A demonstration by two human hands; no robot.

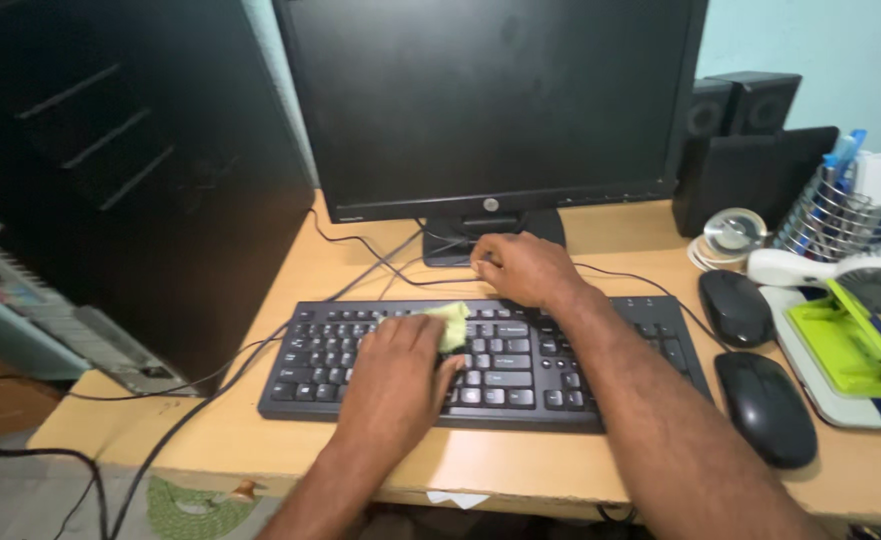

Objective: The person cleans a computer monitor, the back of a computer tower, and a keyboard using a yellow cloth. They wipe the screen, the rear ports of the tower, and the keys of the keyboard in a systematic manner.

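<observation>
Yellow-green soft cloth [449,322] sits pinched in the grip of the left hand [396,378], pressed on the keys at the centre of the frame, on the flat black plastic keyboard [520,370] that lies across the pale wooden tabletop [260,440]. Right hand [525,268] rests, fingers curled loosely together and clamped on nothing, on the keyboard's upper edge — just below the stand of the dark switched-off monitor [490,100]. Two black computer mice [765,405] lie at right of the frame — beside a lime-green hole punch [845,345].
</observation>
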